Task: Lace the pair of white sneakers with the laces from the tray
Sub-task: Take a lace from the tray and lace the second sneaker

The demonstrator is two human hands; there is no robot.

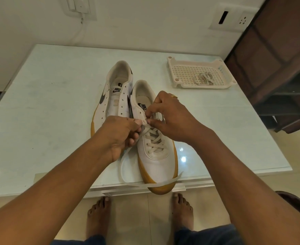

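Where the two grips meet: over the left row of holes on the near sneaker (156,160), about midway along it; the left grip (121,133) pinches the lace (152,137) there with its other fingers curled; the right grip (170,117) pinches the same lace just beside it
Near sneaker: at the near edge of the bench (48,103); toe overhanging that edge, heel toward the far edge; crossings fill the toe half
Open holes: by my judgement beyond the pinch, heelward; so the lace must travel along the shoe's long axis, away from the near edge
Nearer hand: the left sits on the pinched row's side; the right reaches across the tongue
Loose tail (123,167): loops by the near edge and across the toe
Far sneaker (116,101): just left of the near one; unlaced
Tray (225,73): far right corner; spare lace (204,78) bundled inside
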